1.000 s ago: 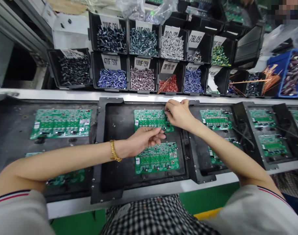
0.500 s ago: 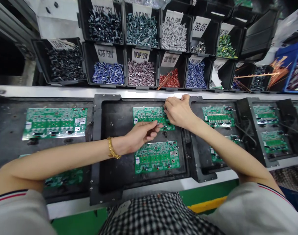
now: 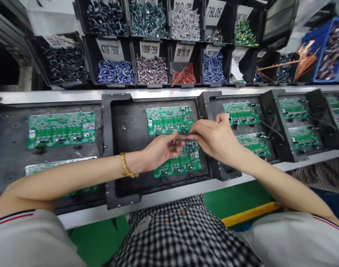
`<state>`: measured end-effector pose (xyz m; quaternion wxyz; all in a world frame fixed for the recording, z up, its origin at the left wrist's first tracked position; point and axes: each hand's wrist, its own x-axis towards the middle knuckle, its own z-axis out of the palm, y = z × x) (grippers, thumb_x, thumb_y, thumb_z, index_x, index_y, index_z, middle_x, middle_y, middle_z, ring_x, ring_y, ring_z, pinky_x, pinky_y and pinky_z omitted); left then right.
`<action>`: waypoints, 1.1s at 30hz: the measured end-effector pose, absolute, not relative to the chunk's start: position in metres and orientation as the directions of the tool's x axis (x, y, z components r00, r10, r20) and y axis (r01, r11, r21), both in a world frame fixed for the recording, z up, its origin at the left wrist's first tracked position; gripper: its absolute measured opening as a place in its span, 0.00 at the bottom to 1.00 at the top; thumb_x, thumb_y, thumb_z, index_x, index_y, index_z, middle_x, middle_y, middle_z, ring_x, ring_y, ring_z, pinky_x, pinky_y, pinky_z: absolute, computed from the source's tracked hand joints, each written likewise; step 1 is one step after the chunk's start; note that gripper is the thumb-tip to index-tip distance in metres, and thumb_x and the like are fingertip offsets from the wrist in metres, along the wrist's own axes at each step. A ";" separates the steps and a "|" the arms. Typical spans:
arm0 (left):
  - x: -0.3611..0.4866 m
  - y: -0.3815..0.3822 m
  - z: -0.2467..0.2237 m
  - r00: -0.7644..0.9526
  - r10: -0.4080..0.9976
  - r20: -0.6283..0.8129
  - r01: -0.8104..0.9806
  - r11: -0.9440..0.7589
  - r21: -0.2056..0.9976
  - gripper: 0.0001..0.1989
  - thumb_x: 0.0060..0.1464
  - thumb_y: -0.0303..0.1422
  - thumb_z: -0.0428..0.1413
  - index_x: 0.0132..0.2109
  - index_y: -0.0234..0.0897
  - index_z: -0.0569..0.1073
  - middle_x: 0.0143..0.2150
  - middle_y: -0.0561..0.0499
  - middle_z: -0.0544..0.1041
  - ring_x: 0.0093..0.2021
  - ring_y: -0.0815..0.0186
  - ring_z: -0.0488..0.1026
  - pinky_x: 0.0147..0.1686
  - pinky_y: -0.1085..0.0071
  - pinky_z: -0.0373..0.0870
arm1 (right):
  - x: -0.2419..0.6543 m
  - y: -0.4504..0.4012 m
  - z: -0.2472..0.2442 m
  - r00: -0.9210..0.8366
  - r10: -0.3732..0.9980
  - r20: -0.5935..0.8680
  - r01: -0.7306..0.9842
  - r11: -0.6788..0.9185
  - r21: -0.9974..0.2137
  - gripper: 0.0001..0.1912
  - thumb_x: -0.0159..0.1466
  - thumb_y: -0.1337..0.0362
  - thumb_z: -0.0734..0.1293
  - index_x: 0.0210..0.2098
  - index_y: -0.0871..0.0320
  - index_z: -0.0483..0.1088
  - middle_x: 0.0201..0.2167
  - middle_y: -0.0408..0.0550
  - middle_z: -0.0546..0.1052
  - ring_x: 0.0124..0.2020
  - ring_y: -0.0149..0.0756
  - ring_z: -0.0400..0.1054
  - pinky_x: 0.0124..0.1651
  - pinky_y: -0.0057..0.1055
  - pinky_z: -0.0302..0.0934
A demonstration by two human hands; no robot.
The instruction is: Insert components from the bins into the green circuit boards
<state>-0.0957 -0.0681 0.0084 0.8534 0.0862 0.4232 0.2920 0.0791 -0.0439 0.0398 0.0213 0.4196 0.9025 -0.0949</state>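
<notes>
My left hand (image 3: 165,150), with a gold bracelet (image 3: 127,165) at the wrist, is closed in a pinch; what sits in its fingertips is too small to name. Its fingertips meet those of my right hand (image 3: 214,137), which is also pinched, its contents hidden. Both hands hover over the black tray (image 3: 127,148), between two green circuit boards. The far circuit board (image 3: 169,120) shows almost whole above the hands. Partly covered by my left fingers is the near circuit board (image 3: 176,167).
Labelled black bins of components stand along the back, among them blue capacitors (image 3: 115,71), mauve capacitors (image 3: 152,69) and red parts (image 3: 187,73). To the left lies another circuit board (image 3: 61,129). More trays with boards (image 3: 242,113) run to the right. A metal rail (image 3: 158,92) separates bins from trays.
My right hand has left the far board and come down toward me to meet my left fingertips. The left hand stays pinched. The whole view has shifted, with bins and trays higher in the picture.
</notes>
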 end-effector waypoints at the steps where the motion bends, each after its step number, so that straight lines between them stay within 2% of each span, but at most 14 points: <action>1: -0.097 -0.071 0.009 0.450 0.556 -0.698 -0.411 0.824 0.391 0.10 0.61 0.22 0.45 0.38 0.26 0.71 0.28 0.49 0.70 0.23 0.75 0.65 0.22 0.79 0.59 | 0.083 -0.049 0.035 -0.638 0.757 -0.144 0.770 0.623 -0.136 0.12 0.66 0.67 0.55 0.34 0.61 0.69 0.35 0.49 0.75 0.35 0.37 0.64 0.40 0.36 0.38; 4: -0.100 -0.075 0.009 0.388 0.568 -0.726 -0.370 0.817 0.442 0.10 0.60 0.19 0.44 0.41 0.26 0.69 0.29 0.47 0.73 0.21 0.76 0.63 0.20 0.79 0.56 | 0.090 -0.063 0.018 -0.633 0.742 -0.222 0.771 0.632 -0.085 0.12 0.63 0.75 0.54 0.35 0.62 0.69 0.38 0.52 0.75 0.37 0.38 0.64 0.38 0.35 0.39; 7: -0.101 -0.075 0.006 0.411 0.603 -0.684 -0.324 0.798 0.508 0.08 0.61 0.26 0.49 0.34 0.27 0.69 0.32 0.44 0.76 0.19 0.78 0.60 0.17 0.79 0.51 | 0.089 -0.071 0.005 -0.632 0.732 -0.256 0.759 0.651 -0.011 0.14 0.61 0.78 0.54 0.37 0.64 0.69 0.41 0.54 0.74 0.38 0.40 0.64 0.37 0.35 0.39; 10: -0.100 -0.073 0.001 0.411 0.634 -0.655 -0.321 0.773 0.548 0.09 0.60 0.29 0.52 0.34 0.27 0.71 0.28 0.48 0.73 0.18 0.79 0.57 0.16 0.80 0.47 | 0.086 -0.073 0.000 -0.633 0.732 -0.252 0.742 0.666 0.071 0.15 0.61 0.79 0.53 0.36 0.64 0.69 0.41 0.54 0.73 0.38 0.40 0.63 0.37 0.36 0.40; 12: -0.100 -0.070 -0.002 0.376 0.671 -0.639 -0.371 0.741 0.560 0.08 0.59 0.27 0.52 0.36 0.26 0.74 0.25 0.52 0.69 0.18 0.80 0.57 0.17 0.81 0.48 | 0.086 -0.074 0.000 -0.655 0.714 -0.248 0.715 0.692 0.103 0.17 0.62 0.79 0.51 0.36 0.64 0.69 0.40 0.54 0.73 0.38 0.40 0.62 0.38 0.37 0.40; 15: -0.098 -0.067 -0.002 0.322 0.716 -0.619 -0.446 0.692 0.568 0.08 0.58 0.22 0.52 0.39 0.26 0.76 0.28 0.51 0.70 0.22 0.80 0.60 0.20 0.81 0.54 | 0.088 -0.074 0.001 -0.695 0.678 -0.242 0.670 0.732 0.126 0.17 0.64 0.78 0.50 0.36 0.64 0.69 0.40 0.55 0.72 0.39 0.41 0.62 0.38 0.37 0.41; 19: -0.095 -0.065 0.000 0.315 0.745 -0.588 -0.463 0.662 0.590 0.08 0.57 0.22 0.53 0.40 0.27 0.76 0.33 0.48 0.74 0.21 0.80 0.59 0.20 0.81 0.54 | 0.092 -0.074 -0.002 -0.715 0.664 -0.216 0.655 0.746 0.125 0.16 0.64 0.78 0.51 0.35 0.64 0.69 0.39 0.55 0.72 0.38 0.41 0.62 0.39 0.37 0.40; 26: -0.091 -0.062 0.006 0.234 0.805 -0.545 -0.497 0.581 0.644 0.07 0.58 0.24 0.52 0.37 0.28 0.76 0.32 0.50 0.74 0.19 0.81 0.56 0.17 0.83 0.49 | 0.102 -0.069 -0.012 -0.755 0.641 -0.142 0.645 0.764 0.020 0.15 0.65 0.77 0.51 0.35 0.64 0.68 0.39 0.54 0.72 0.40 0.40 0.62 0.39 0.36 0.40; 33: -0.082 -0.056 0.003 0.239 0.823 -0.515 -0.521 0.556 0.648 0.09 0.60 0.23 0.50 0.36 0.26 0.75 0.31 0.49 0.73 0.19 0.81 0.54 0.17 0.81 0.48 | 0.110 -0.062 -0.011 -0.749 0.637 -0.182 0.647 0.762 0.005 0.15 0.63 0.77 0.52 0.36 0.62 0.68 0.40 0.55 0.73 0.41 0.42 0.62 0.39 0.37 0.40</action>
